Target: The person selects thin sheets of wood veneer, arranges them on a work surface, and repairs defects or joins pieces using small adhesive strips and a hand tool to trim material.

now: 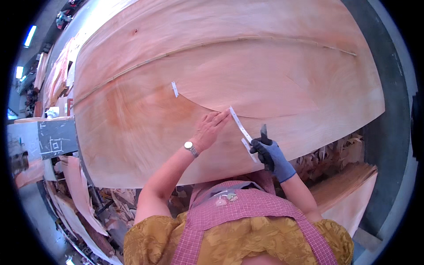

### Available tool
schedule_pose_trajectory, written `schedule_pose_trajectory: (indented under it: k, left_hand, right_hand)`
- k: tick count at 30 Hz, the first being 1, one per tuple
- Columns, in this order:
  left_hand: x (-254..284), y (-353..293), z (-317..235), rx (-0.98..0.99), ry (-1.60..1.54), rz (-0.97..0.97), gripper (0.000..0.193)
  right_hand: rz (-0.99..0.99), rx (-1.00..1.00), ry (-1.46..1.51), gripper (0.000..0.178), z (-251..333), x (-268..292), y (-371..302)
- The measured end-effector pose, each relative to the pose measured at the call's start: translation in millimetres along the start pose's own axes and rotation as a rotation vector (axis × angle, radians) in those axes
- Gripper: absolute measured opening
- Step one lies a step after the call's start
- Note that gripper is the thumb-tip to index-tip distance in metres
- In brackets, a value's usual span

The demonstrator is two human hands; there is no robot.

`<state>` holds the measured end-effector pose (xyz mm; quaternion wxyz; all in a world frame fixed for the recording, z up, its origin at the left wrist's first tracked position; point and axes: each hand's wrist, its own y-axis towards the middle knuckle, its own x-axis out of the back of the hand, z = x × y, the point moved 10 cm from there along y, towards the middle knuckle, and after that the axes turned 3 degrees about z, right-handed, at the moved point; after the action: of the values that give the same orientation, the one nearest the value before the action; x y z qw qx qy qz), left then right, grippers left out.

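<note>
A large sheet of pinkish wood veneer (265, 75) lies before me, with a thin dark split curving across its middle. A short piece of white tape (175, 89) crosses the left end of that split. My left hand (211, 128), bare and wearing a wristwatch, rests flat on the veneer, fingertips at the upper end of a white perforated tape strip (239, 122). The strip's lower end is at the fingers of my right hand (271, 158), gloved in blue and black. A dark pointed tool (264, 131), like a knife blade, juts up from that closed hand.
A long thin bamboo stick (194, 49) lies across the far part of the sheet. Another white strip (248, 150) sits beside my right hand. Stacked veneer (349, 190) stands at the near right, scraps beneath the sheet's edge. A grey metal surface (57, 137) is at left.
</note>
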<state>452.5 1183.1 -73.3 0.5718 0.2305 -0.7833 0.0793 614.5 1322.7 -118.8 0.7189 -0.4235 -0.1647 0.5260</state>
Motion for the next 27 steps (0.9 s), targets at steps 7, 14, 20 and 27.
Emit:
schedule_pose_trajectory:
  k: [7, 14, 20, 27]
  left_hand:
    - [-39.7, 12.0, -20.8, 0.09, 0.213, 0.166, 0.055]
    - [-45.6, 34.0, -27.6, 0.232, 0.17, 0.294, 0.066]
    - [-66.9, 92.9, -131.5, 0.158, -0.069, -0.017, 0.051]
    - [-69.4, 93.6, -138.2, 0.277, -0.273, -0.129, 0.042]
  right_hand:
    - [0.204, 0.061, -0.071, 0.022, 9.3, 28.9, 28.0]
    - [0.076, 0.024, -0.096, 0.024, 36.0, 137.1, 16.4]
    - [0.015, -0.097, 0.034, 0.023, 5.3, 168.1, -0.2]
    - [0.028, -0.019, 0.125, 0.027, 57.9, 154.3, -24.4]
